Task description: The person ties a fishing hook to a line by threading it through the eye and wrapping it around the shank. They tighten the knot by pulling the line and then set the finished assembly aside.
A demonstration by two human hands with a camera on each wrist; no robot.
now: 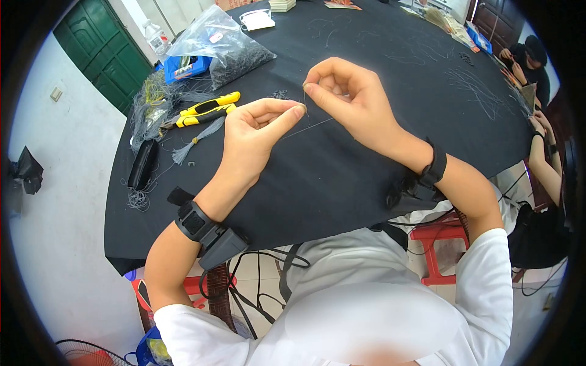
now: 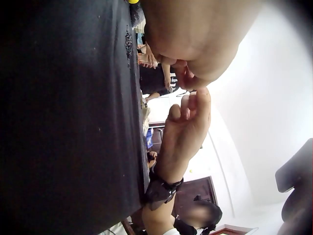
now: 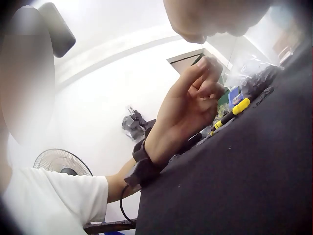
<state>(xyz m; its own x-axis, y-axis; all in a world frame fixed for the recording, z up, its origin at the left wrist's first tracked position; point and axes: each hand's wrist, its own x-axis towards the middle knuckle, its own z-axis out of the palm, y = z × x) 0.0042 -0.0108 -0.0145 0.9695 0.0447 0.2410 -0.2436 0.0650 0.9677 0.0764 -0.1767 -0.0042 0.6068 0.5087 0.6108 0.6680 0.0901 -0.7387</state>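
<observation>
Over the black-covered table [image 1: 342, 195], both hands work close together in the head view. My left hand [image 1: 253, 137] pinches a thin dark line [image 1: 306, 114] between thumb and index finger. Slightly higher and to the right, my right hand [image 1: 360, 104] pinches the upper part of that line with thumb and fingertip. A pale thin strand [image 1: 309, 127] runs slantwise below the fingertips. In the left wrist view the right hand [image 2: 183, 134] faces the blurred left fingers. The right wrist view shows the left hand [image 3: 188, 103] with its fingers curled in; the line is too fine to follow there.
Left of the hands lie yellow-black pliers [image 1: 204, 113], a tied bundle of line [image 1: 196, 141], tangled line [image 1: 149, 113] and a black case [image 1: 143, 165]. Behind them is a clear bag of dark pieces [image 1: 238, 61]. Loose strands [image 1: 476, 91] lie at right, near other people.
</observation>
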